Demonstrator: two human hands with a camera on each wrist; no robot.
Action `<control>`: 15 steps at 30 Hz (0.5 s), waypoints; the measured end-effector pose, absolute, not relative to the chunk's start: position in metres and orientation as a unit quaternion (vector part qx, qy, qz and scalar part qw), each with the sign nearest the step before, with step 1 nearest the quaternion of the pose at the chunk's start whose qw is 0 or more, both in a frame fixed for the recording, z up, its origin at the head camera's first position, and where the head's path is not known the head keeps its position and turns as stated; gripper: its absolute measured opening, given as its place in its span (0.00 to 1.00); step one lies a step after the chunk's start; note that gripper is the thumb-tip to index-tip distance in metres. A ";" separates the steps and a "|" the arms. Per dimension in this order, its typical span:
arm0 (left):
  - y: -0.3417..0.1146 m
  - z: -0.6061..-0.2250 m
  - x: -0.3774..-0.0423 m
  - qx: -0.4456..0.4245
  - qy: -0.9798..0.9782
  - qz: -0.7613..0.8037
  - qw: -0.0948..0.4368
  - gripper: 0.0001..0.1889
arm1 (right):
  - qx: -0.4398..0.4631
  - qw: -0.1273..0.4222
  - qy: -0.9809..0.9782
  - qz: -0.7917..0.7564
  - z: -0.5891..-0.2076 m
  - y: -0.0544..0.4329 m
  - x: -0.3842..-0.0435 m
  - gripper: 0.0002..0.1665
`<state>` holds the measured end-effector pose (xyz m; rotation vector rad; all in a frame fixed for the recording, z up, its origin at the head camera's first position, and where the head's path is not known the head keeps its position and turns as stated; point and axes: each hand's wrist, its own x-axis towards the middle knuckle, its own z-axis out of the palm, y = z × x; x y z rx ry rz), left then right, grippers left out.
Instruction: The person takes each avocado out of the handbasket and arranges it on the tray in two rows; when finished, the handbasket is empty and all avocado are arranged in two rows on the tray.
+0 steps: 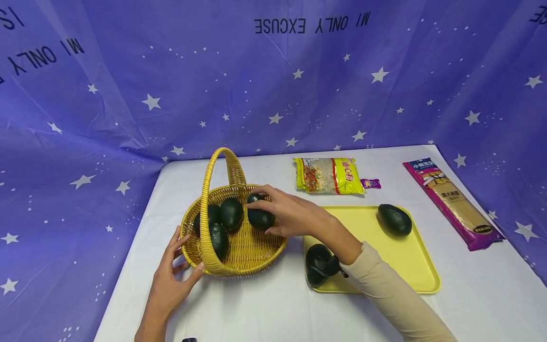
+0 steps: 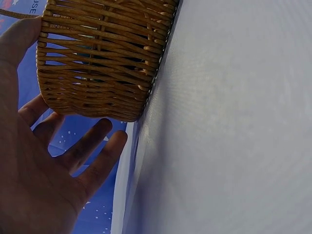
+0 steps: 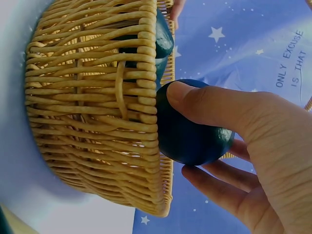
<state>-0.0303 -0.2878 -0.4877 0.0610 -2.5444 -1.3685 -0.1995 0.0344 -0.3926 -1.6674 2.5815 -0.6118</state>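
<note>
My right hand (image 1: pixel 284 211) holds a dark green avocado (image 3: pixel 190 131) between thumb and fingers, at the right rim of a yellow wicker basket (image 1: pixel 252 247). Inside the basket, on its left side, lie several more avocados (image 1: pixel 231 213), partly behind the arched handle. At the basket's left rim is my left hand (image 1: pixel 171 280), fingers spread. The left wrist view has its thumb against the woven side and the other fingers extended beside the basket.
A yellow tray (image 1: pixel 384 266) lies right of the basket under my right forearm. One avocado (image 1: pixel 395 220) sits at its far right; another (image 1: pixel 315 278), partly covered by the wrist strap, at its near left. Behind are a yellow pasta bag (image 1: pixel 329 175) and a long purple noodle packet (image 1: pixel 453 204).
</note>
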 end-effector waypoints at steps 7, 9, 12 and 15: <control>-0.289 -0.488 -0.030 0.020 -0.874 -0.468 0.126 0.43 | -0.517 0.002 0.831 -0.205 -0.394 0.040 -0.199 0.45; -0.289 -0.488 -0.030 0.021 -0.874 -0.469 0.126 0.42 | -0.514 0.003 0.832 -0.208 -0.394 0.043 -0.199 0.45; -0.289 -0.488 -0.030 0.021 -0.873 -0.470 0.126 0.42 | -0.507 0.001 0.836 -0.210 -0.393 0.047 -0.198 0.45; -0.289 -0.488 -0.030 0.022 -0.872 -0.471 0.128 0.42 | -0.505 -0.004 0.835 -0.218 -0.392 0.052 -0.198 0.45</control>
